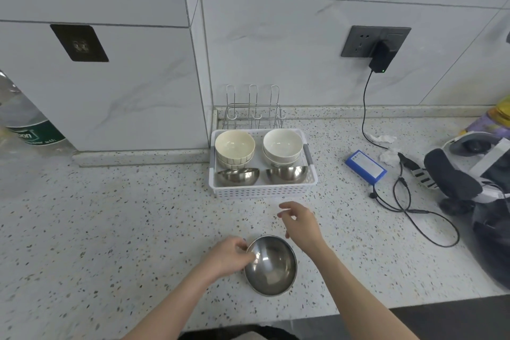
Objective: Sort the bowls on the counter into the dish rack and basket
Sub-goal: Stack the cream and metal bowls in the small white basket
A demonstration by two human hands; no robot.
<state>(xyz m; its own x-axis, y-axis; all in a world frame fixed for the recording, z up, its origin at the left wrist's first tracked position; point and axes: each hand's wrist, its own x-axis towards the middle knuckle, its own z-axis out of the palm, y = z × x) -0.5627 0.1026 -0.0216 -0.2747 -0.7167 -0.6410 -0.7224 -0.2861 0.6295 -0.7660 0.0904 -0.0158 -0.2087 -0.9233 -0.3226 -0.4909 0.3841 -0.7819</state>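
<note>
The basket (263, 188) stood on the worktop (110, 229) against the wall corner, its floor filled by two stacks of pale bowls (234, 146) at the back and two steel bowls (238, 176) at the front. Behind the basket, the wire rack (252, 110) held nothing in its slots. Left of the basket the worktop lay bare. In front of the basket, a steel bowl (271, 265) and two hands took up the near strip. Right of the basket lay a blue pack (365, 167), looping cables (414, 210) and a headset (463, 174).
</note>
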